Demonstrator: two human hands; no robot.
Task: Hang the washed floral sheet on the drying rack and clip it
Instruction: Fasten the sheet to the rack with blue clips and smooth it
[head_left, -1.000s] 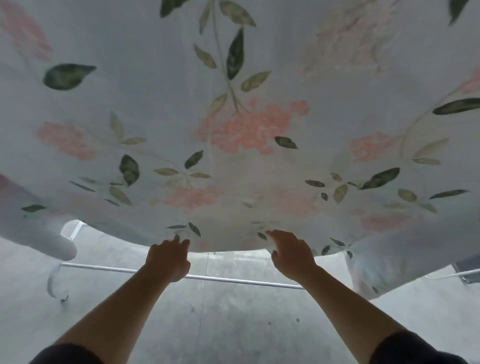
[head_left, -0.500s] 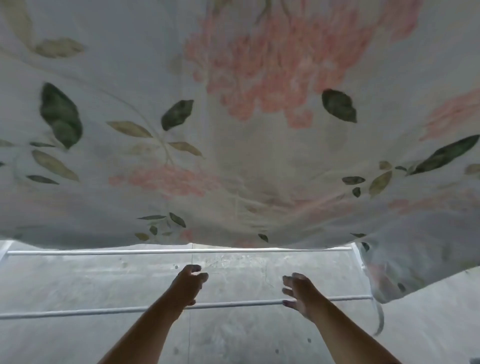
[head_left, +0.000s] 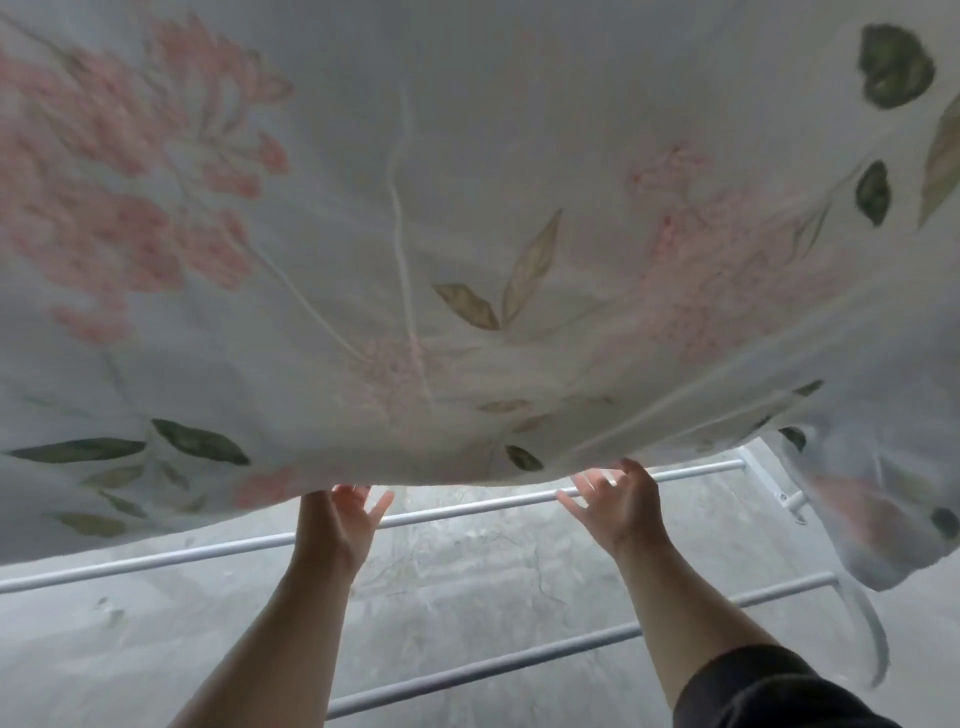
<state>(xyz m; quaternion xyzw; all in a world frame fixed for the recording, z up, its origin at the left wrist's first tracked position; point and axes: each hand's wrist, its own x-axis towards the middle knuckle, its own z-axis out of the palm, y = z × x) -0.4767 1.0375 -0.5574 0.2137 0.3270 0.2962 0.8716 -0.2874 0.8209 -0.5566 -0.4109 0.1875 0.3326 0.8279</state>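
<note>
At the lower right a dark sleeve is cut off by the frame edge. Both forearms reach up the middle. The left hand and right hand are released, fingers splayed, holding nothing at the hem of the floral sheet, which billows across the upper frame. To do this well, they should likely pinch the hem well apart and draw it evenly down over the drying rack. The left fingertips pass behind the cloth, so contact there is unclear. No clips show, the sheet hides the rack's far bars, and grey floor lies beyond.
</note>
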